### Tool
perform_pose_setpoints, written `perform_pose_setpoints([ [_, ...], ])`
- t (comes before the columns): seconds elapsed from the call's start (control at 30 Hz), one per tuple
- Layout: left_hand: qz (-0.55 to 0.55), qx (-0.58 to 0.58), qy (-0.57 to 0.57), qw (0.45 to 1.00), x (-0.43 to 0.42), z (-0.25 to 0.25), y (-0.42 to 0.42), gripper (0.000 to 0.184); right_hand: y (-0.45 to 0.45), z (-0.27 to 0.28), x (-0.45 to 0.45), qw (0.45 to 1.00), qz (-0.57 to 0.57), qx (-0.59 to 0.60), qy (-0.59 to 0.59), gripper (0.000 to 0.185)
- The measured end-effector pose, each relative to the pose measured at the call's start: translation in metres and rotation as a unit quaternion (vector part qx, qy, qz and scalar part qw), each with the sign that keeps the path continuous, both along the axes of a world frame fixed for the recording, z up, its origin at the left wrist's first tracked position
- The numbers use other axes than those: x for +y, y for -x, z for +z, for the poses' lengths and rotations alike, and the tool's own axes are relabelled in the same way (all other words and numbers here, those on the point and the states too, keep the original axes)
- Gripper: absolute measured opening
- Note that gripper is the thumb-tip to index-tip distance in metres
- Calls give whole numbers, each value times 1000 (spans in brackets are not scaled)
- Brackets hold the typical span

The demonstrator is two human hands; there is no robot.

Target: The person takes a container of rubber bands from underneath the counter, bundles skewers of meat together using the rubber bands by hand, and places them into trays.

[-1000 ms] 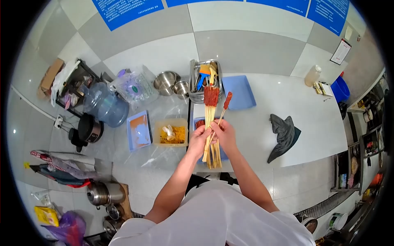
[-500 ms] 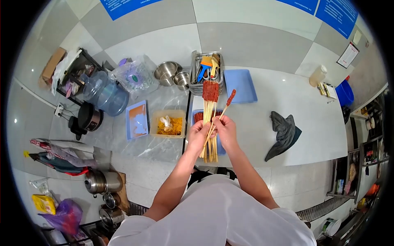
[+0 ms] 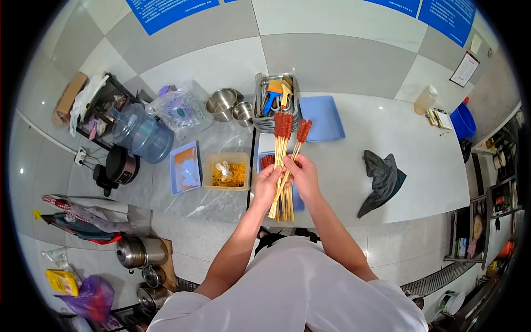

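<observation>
My left hand (image 3: 266, 183) is closed round a bundle of meat skewers (image 3: 282, 126), red meat at the top and pale sticks running down. In my right hand (image 3: 303, 175) are a few meat skewers (image 3: 303, 130), fanned off to the right of the bundle. The two hands nearly touch where the sticks cross. Below them, a blue tray (image 3: 299, 203) holds more skewers (image 3: 267, 161) with red meat, partly hidden by my hands and the sticks.
Behind the hands stands a stack of metal trays (image 3: 259, 123) with brushes on top. A blue tray (image 3: 322, 119) and a dark cloth (image 3: 381, 180) lie to the right. Leftward are a tub of yellow shreds (image 3: 235, 176), a stained tray (image 3: 186, 167) and metal bowls (image 3: 223, 104).
The single skewer apart in my right hand has become a small group of a few. The bundle in my left hand looks narrower. Both hands stay in nearly the same place.
</observation>
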State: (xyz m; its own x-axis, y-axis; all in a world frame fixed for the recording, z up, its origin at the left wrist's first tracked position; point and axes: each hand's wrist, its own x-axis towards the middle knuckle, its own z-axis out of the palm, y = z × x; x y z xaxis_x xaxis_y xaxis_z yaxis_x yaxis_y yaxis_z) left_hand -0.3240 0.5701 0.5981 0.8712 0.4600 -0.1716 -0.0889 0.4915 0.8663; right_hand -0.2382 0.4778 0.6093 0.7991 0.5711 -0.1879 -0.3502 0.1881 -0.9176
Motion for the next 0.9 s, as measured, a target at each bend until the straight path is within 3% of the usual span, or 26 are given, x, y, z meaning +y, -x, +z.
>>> perform_pose_setpoints([
  [0.1,-9,-5,-48,999,1,-3,1,21,0,3,-1,998,26,36,-33,18],
  [0.33,33,40,-189,981,-1,-11,2,15,5,0,2,999,-30,18,-19,14],
  [0.53,18,4,-55,998,9,-10,3,21,8,-4,3,998,-28,1,-48,14],
  [0.67,-5,-9,-73,997,5,-8,6,27,13,25,3,999,-20,-9,-30,14],
  [0.8,-19,-14,-92,995,5,-12,5,27,7,14,3,999,-4,-25,-24,17],
  [0.9,-16,6,-97,995,0,-5,6,28,7,17,1,999,-12,30,-43,12],
])
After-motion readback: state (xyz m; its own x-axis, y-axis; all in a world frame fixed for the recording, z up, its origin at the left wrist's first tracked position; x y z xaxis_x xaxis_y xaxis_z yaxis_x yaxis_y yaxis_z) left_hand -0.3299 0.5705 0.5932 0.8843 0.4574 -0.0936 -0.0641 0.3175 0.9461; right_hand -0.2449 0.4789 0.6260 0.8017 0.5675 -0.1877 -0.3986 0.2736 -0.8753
